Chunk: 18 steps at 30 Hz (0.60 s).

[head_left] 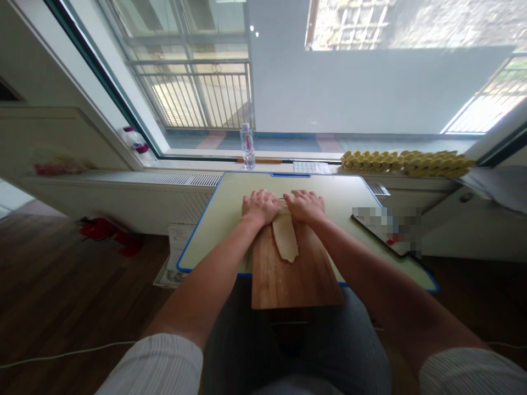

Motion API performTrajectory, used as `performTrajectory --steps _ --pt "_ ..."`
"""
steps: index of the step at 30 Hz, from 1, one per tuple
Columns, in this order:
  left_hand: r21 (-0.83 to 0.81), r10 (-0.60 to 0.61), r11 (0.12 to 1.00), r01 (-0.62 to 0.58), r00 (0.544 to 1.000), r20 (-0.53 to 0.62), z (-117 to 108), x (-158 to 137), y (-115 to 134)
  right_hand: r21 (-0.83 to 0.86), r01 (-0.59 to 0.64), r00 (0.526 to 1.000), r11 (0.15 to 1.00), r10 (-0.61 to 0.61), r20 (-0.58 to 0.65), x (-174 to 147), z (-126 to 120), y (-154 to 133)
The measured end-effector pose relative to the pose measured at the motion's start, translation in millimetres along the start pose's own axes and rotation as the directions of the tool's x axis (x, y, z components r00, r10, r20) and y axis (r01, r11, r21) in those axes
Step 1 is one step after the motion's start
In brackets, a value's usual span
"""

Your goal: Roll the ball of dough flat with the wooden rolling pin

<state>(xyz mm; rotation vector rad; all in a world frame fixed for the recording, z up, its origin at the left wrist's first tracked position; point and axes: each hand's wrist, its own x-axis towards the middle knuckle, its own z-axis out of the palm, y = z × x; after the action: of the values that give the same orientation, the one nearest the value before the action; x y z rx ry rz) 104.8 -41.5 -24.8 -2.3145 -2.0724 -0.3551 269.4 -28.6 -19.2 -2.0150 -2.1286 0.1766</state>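
A flat, long strip of dough (285,238) lies on a wooden board (296,285), its ragged end toward me. At the dough's far end, my left hand (259,206) and my right hand (307,206) press down side by side, fingers pointing away from me. Between them shows a short pale piece of what looks like a thin rolling pin (282,202). Both palms cover the rest of it. Beneath the board is a pale table (209,230) with a blue rim, and the board's near end juts past its front edge.
A dark-edged tablet-like device (379,236), partly blurred out, lies on the table's right. On the windowsill stand a clear bottle (247,147), a purple-capped bottle (138,144) and a yellow bumpy row of packaging (405,163). Something red (111,236) sits on the floor at left.
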Motion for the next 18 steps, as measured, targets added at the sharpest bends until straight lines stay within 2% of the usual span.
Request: performTrajectory --steps 5,11,14,18 --pt "0.004 -0.005 1.000 0.005 0.998 -0.058 0.5 -29.6 3.2 -0.099 0.068 0.996 0.993 -0.074 -0.059 -35.7 -4.5 -2.9" --pt "-0.033 0.028 0.999 -0.030 0.997 -0.073 -1.6 -59.5 6.1 -0.126 0.106 0.992 0.986 -0.114 -0.055 -66.0 -9.4 -2.8" --pt "-0.030 0.048 0.998 -0.051 0.995 -0.091 -1.2 -60.5 5.6 -0.124 0.119 0.991 0.985 -0.126 -0.052 -64.3 -9.0 -1.6" --pt "-0.027 0.070 0.997 -0.072 0.994 -0.079 3.1 -41.0 0.9 -0.131 0.123 0.991 0.984 -0.129 -0.040 -40.2 -3.5 1.7"
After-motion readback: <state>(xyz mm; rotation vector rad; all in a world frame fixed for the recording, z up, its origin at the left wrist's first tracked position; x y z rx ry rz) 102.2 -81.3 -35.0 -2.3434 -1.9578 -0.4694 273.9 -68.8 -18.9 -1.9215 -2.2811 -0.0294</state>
